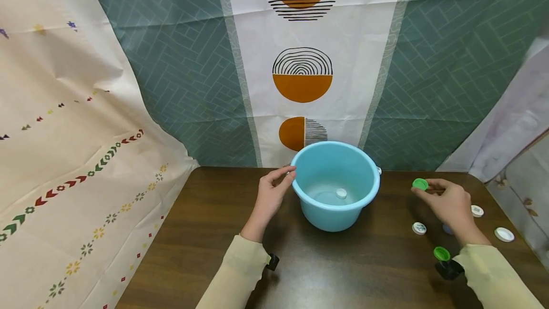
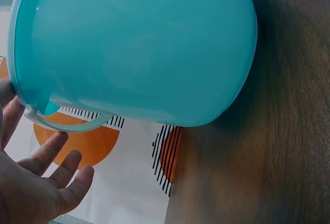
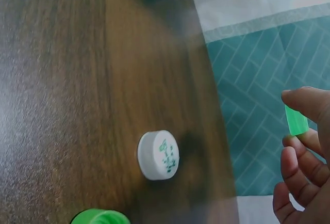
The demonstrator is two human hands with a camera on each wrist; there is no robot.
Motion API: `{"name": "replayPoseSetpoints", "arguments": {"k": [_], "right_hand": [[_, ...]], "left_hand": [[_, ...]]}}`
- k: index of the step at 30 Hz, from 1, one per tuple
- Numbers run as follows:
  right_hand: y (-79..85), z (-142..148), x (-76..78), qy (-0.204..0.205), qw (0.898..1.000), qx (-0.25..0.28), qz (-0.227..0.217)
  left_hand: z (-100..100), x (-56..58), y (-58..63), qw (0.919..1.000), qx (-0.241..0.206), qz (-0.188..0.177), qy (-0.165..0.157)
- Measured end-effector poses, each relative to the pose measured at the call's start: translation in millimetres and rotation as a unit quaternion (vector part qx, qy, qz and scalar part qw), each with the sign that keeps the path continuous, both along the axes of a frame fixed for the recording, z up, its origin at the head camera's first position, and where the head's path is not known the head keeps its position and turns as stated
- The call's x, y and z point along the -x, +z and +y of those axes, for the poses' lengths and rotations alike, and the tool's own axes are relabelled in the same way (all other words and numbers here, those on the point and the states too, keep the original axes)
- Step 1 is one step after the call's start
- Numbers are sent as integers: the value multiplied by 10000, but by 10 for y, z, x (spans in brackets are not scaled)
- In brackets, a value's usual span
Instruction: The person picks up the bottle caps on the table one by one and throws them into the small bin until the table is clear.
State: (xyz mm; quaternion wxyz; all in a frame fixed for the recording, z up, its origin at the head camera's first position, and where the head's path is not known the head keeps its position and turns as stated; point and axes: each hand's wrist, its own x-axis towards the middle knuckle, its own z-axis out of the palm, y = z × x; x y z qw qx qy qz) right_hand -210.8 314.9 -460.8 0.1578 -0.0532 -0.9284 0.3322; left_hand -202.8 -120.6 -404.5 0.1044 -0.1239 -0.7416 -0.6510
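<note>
While aloft, cap [image 1: 420,184] in right grip [image 1: 449,205]

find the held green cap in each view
Head: the green cap, right of centre, pinched in the right hand.
Left wrist: not in it.
Right wrist: near the right edge, just below mid-height.
Shared landmark: the blue tub, in all three.

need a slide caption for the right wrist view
The right hand pinches a green cap, with a printed white cap and another green cap on the brown table.
</note>
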Motion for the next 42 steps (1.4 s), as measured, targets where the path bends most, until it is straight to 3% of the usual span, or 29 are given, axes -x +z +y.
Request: {"name": "replayPoseSetpoints", "arguments": {"k": [9,16,21,29,36,42], "right_hand": [[109,-125,31,61,9996,47,281],[211,-257,66,41,9991,35,424],[308,-358,112,156,9988,202,424],[470,-540,152,303,9963,324,730],[566,-664,193,309,9961,441,693],[619,-744,191,405,9952,579,670]], "left_hand": [[-3,6,-11,9999,99,7,80],[-12,186,-274,9998,19,92,192],[-12,201,-305,9995,49,127,269],[-2,201,-298,9996,26,164,212],[5,205,-275,9997,6,185,173],[31,73,-76,9999,-40,88,60]]}}
